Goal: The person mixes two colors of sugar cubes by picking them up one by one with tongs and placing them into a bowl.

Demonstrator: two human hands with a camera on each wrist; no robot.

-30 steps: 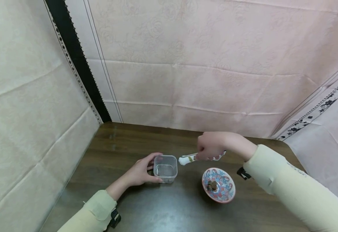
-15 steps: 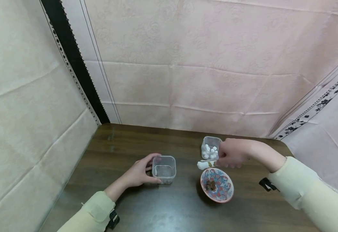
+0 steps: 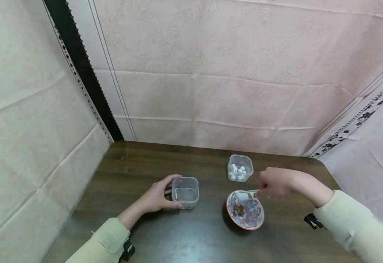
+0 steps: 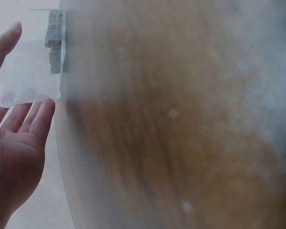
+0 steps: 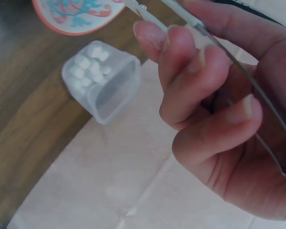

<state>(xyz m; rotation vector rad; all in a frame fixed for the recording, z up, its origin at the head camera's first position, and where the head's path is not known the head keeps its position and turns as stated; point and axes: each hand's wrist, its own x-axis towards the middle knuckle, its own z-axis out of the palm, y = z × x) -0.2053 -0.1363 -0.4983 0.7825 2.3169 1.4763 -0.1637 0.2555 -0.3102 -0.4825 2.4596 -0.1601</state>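
My left hand (image 3: pixel 162 195) holds a clear square plastic container (image 3: pixel 185 193) by its left side, thumb and fingers at opposite walls. In the left wrist view, brown blocky pieces (image 4: pixel 55 40) show along the base of that container (image 4: pixel 31 76). My right hand (image 3: pixel 275 183) grips a pair of tongs (image 3: pixel 246 195) with patterned white ends, which reach over the far rim of a patterned bowl (image 3: pixel 252 217). Brown lumps (image 3: pixel 238 210) lie in this bowl. In the right wrist view, fingers curl around the metal arms of the tongs (image 5: pixel 250 76).
Behind the bowl stands another clear container (image 3: pixel 249 165) with several white cubes (image 3: pixel 239 171) in it. The dark wooden table (image 3: pixel 152 157) ends at a hanging pale cloth (image 3: pixel 211 109) at the back, with more cloth at both sides.
My right hand has moved right with the tongs, whose ends went from beside the left container to over the bowl. The container of white cubes came into sight. The left hand stays put.
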